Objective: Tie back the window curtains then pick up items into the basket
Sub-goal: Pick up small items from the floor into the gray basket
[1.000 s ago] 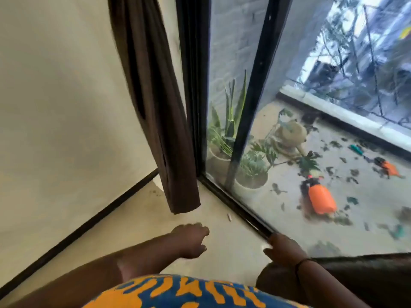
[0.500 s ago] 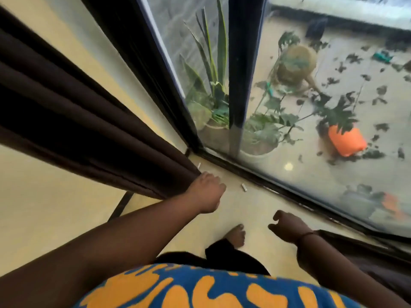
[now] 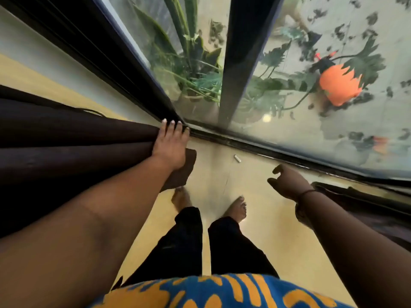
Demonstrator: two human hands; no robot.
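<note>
A dark brown curtain (image 3: 77, 138) hangs in thick folds on the left, its lower end reaching the corner of the window frame. My left hand (image 3: 171, 145) lies over that lower end, fingers wrapped around the bunched folds, and a flap of cloth sticks out below the palm. My right hand (image 3: 287, 183) hovers above the floor near the window track, fingers loosely curled and apart, holding nothing. A second dark curtain (image 3: 367, 205) lies under my right forearm along the window's bottom edge. No basket is in view.
A small white object (image 3: 237, 158) lies on the tan floor by the window track (image 3: 255, 150). A dark frame post (image 3: 240, 63) divides the glass. Outside stand potted plants (image 3: 200, 70) and an orange sprayer (image 3: 339, 85). My bare feet (image 3: 181, 197) stand just below the hands.
The view has tipped down toward the floor. My left hand has moved up onto the curtain's lower end and closed around it. My right hand has stayed low near the window track.
</note>
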